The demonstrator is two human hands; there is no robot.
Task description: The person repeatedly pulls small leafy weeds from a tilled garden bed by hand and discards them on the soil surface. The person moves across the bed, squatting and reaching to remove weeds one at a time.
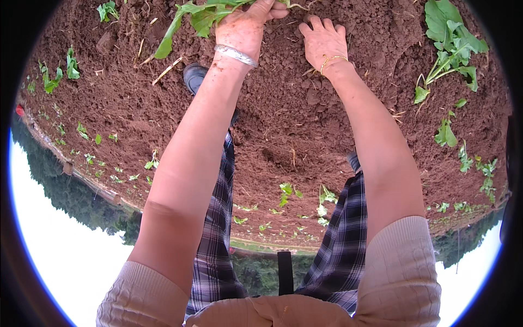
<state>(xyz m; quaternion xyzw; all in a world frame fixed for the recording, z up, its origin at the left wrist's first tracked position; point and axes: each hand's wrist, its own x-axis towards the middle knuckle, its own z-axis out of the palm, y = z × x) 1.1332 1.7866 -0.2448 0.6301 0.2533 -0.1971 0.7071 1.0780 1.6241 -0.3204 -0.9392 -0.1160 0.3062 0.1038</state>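
At the top edge of the view, my left hand (245,28) grips a leafy green seedling (204,18) around its stem. Its broad leaves spread to the left, and a thin pale root sticks out to the right of my fingers. Soil stains the hand, and a silver bangle (236,55) circles that wrist. Just to the right, my right hand (325,45) rests palm down on loose reddish-brown soil (286,94), its fingers apart and their tips against the crumbs. A thin gold bracelet (333,61) is on this wrist. Nothing shows in the right hand.
A larger leafy seedling (453,49) lies on the soil at the right. Smaller seedlings (51,79) stand or lie at the left and behind my legs. Dry straw (166,71) is scattered about. My dark shoe (194,77) is beside my left forearm.
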